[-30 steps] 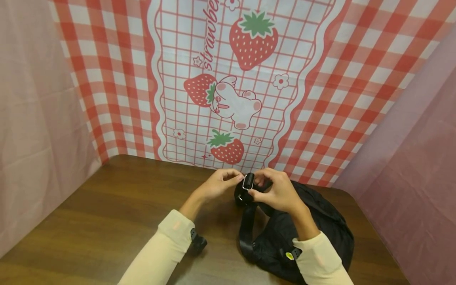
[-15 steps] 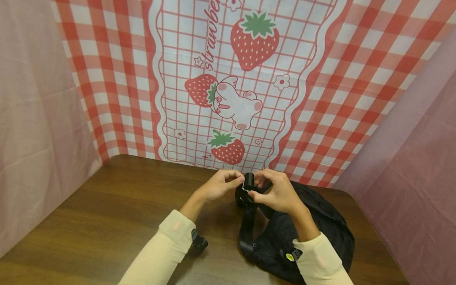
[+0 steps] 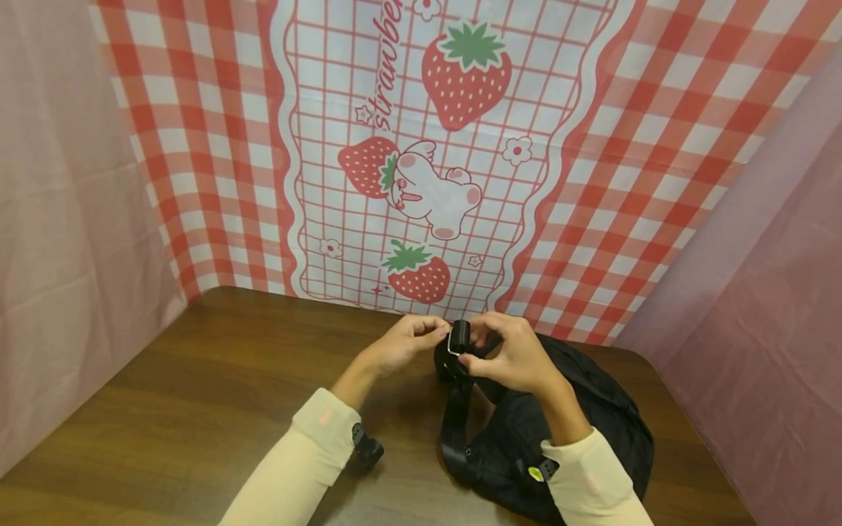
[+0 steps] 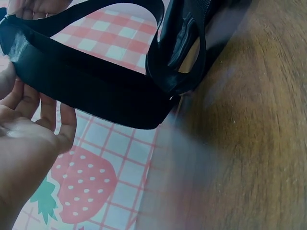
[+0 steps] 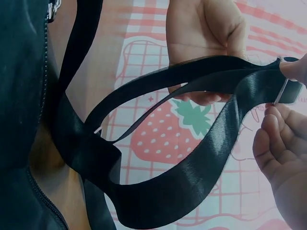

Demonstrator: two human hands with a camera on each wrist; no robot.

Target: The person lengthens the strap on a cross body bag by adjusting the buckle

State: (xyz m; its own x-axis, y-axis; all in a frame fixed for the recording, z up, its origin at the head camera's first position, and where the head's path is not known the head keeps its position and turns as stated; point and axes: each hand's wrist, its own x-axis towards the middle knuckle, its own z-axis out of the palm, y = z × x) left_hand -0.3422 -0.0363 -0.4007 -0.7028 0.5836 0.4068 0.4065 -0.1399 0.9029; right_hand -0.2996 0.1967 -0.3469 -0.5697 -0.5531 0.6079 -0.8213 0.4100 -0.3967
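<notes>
In the head view, a black webbing strap (image 3: 462, 334) is looped through a thin metal slider buckle (image 3: 450, 343), raised above the table's far edge. My left hand (image 3: 400, 345) pinches at the left side of the buckle with thumb and finger. From the other side my right hand (image 3: 514, 354) holds the strap at the buckle, thumb in front and fingers behind. The black bag (image 3: 595, 409) that the strap belongs to lies under my right forearm, which partly hides it. Seen from the right wrist, the webbing (image 5: 163, 203) hangs in a wide loop below the buckle.
A brown wooden table (image 3: 217, 409) carries the bag on its right part. Behind it hangs a red-and-white checked cloth (image 3: 230, 146) with strawberries, close to both hands. Pink curtains (image 3: 66, 219) enclose the sides. A zipper (image 5: 45, 201) runs along the bag.
The strap fold at the buckle has turned slightly between the fingers since one second ago, showing less of the metal frame. Both hands stay nearly in place.
</notes>
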